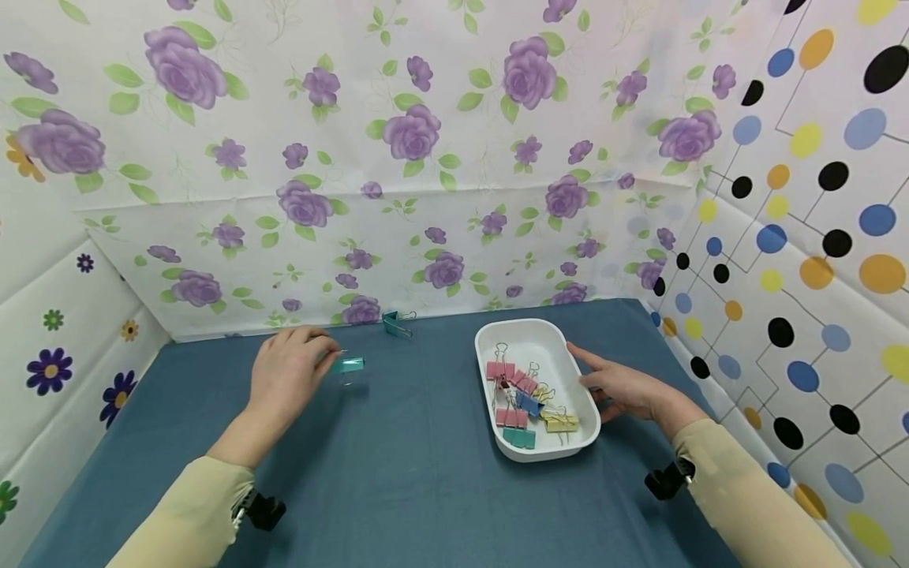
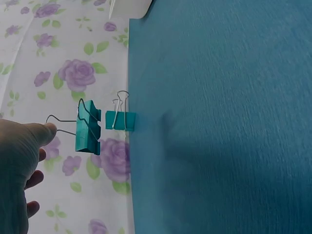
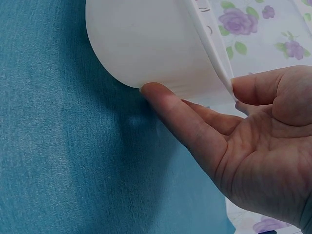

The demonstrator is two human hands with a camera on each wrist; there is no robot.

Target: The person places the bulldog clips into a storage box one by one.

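Observation:
My left hand [image 1: 287, 371] pinches a teal binder clip [image 2: 87, 127] by one of its wire handles, holding it above the back of the table. A second teal binder clip [image 1: 394, 323] stands near the back edge, just beyond the held one. At the right, my right hand [image 1: 628, 388] grips the white tray [image 1: 550, 343] by its side. In the right wrist view a fingertip meets the tray's lower edge, while the thumb lies at the rim. Pink binder clips [image 1: 511, 417], a blue one [image 1: 529, 403], yellow ones [image 1: 561, 424] and a teal one [image 1: 519, 438] lie inside.
A blue cloth [image 1: 398, 481] covers the table. Behind it rises a floral sheet [image 1: 440, 229], with a dotted sheet [image 1: 802, 315] on the right and a flowered one [image 1: 71, 339] on the left.

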